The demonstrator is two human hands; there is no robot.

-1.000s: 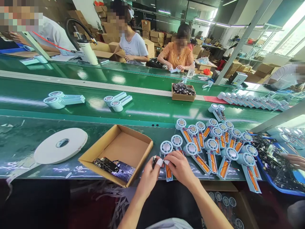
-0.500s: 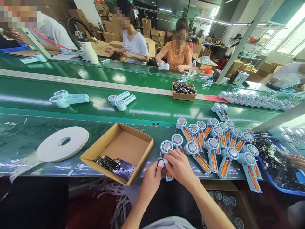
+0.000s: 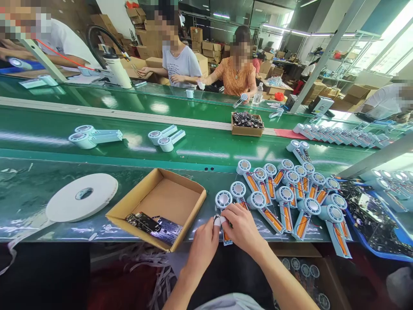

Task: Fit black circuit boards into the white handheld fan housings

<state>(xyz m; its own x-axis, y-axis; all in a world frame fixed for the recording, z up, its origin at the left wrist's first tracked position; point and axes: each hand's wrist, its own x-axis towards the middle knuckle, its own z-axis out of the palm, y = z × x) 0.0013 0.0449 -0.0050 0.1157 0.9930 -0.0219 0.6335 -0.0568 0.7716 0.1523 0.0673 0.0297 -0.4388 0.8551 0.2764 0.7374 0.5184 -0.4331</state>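
Note:
My left hand [image 3: 205, 239] and my right hand [image 3: 241, 226] meet at the table's front edge, fingers pinched together, with white covers on the fingertips. Between them is a small black circuit board [image 3: 216, 218], mostly hidden by the fingers. Right beneath lies a light blue handheld fan body [image 3: 223, 199], its handle showing an orange strip below my right fingers. More fan bodies [image 3: 285, 194] with orange strips and thin wires lie to the right. Left of my hands, an open cardboard box [image 3: 155, 172] contains several black circuit boards [image 3: 143, 222].
A white tape roll [image 3: 69, 200] lies at left, its loose end over the edge. A blue tray [image 3: 371, 249] of dark boards stands at right. Fan shells [image 3: 85, 137] sit on the green conveyor [image 3: 206, 148], beside a small box of black parts [image 3: 247, 130]. Co-workers sit opposite.
My hands stay pinched together at nearly the same spot, with slight finger movement. The view shifts a little. Across the belt, a co-worker's hands have moved apart, and a hand at the right tray has gone.

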